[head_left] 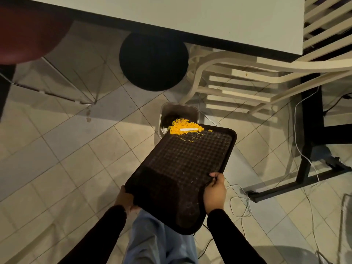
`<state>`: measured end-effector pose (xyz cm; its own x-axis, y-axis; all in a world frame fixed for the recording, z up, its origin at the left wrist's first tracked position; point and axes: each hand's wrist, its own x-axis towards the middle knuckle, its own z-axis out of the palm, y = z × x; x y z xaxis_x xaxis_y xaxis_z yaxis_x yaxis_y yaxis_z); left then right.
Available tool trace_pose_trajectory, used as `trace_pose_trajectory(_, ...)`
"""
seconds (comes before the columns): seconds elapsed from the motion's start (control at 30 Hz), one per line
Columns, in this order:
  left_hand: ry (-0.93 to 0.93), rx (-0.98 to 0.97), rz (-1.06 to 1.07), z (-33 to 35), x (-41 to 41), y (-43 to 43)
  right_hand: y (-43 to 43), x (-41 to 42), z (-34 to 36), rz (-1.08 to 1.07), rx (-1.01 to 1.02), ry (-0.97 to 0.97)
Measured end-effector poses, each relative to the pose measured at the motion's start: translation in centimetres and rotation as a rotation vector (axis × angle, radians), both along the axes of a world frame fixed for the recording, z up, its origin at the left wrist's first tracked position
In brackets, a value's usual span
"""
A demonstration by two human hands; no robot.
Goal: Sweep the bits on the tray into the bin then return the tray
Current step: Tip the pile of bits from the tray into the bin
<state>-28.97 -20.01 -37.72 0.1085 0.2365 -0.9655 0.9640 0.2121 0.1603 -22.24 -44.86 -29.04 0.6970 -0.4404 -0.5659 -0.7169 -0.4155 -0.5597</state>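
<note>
A dark brown textured tray (181,168) is held tilted over the tiled floor, its far corner above a small grey bin (179,113). A heap of yellow bits (182,127) lies piled at that far corner, with a short white stick (189,129) lying across it. A few yellow crumbs trail behind the heap on the tray. My left hand (124,198) grips the tray's near left edge. My right hand (215,191) grips the near right edge, thumb on top. The bin's inside is dark, with some dark contents.
A white table (190,18) spans the top. Under it stand a black round stool (153,60) and a cream slatted chair (238,86). A black table leg (312,141) and white cables (240,204) lie to the right. A dark red seat (28,33) is at top left.
</note>
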Motion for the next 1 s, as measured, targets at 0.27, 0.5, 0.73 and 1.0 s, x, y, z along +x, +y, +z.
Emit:
trace_pose_trajectory(0.27,-0.009,-0.003,0.022,1.2,1.0,-0.7,0.1,0.9,0.8,0.033,-0.002,-0.024)
trace_pose_trajectory(0.5,-0.054,-0.013,0.119,1.9,2.1,-1.3,0.0,2.4,0.8,0.025,0.003,-0.079)
trace_pose_trajectory(0.73,-0.018,-0.007,0.184,2.8,3.0,-1.3,0.3,4.2,1.7,-0.015,0.120,-0.034)
trace_pose_trajectory(1.0,-0.033,-0.007,0.215,3.8,3.6,-1.3,0.9,5.6,2.9,-0.064,0.171,-0.023)
